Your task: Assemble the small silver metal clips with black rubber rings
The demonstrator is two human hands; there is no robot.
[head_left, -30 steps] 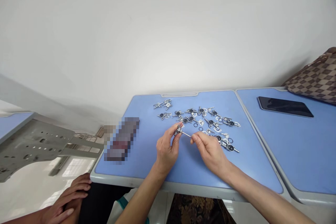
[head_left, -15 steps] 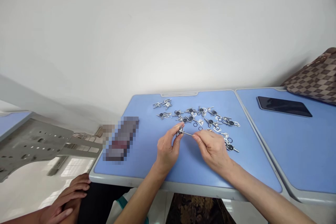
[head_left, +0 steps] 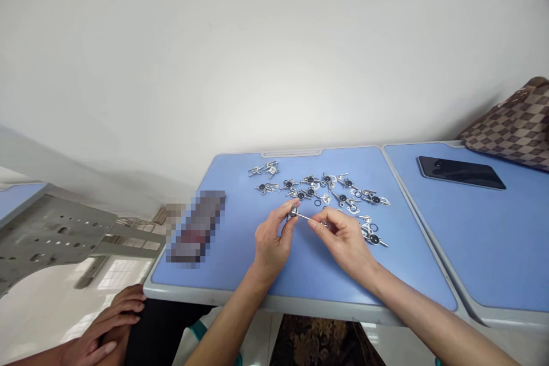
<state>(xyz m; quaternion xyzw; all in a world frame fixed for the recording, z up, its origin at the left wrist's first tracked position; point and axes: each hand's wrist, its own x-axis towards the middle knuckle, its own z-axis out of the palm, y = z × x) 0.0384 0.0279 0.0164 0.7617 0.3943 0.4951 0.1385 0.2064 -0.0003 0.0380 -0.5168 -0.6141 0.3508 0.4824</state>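
My left hand (head_left: pixel 273 238) pinches a small silvery metal fitting (head_left: pixel 293 213) between thumb and fingers, above the blue desk. A thin metal rod (head_left: pixel 302 217) runs from the fitting toward my right hand (head_left: pixel 341 235). Thumb and fingertips of that hand close on the rod's other end, and I cannot make out whether it is a tool shaft. Behind the hands lie several metal fittings with round black centres (head_left: pixel 343 199), mixed with flat metal plates (head_left: pixel 353 210) and dark rings (head_left: pixel 374 228). A smaller group of silvery pieces (head_left: pixel 271 169) sits farther back.
A blurred dark object (head_left: pixel 198 227) lies on the desk's left side. On the adjoining desk (head_left: pixel 472 240) are a black phone (head_left: pixel 461 172) and a checkered bag (head_left: pixel 510 126). Another person's hands (head_left: pixel 112 320) rest at lower left. A wall stands behind the desks.
The right fingers have shifted slightly left along the rod, closer to the fitting, and the hand has turned a little. The left hand keeps its hold; the view has moved slightly.
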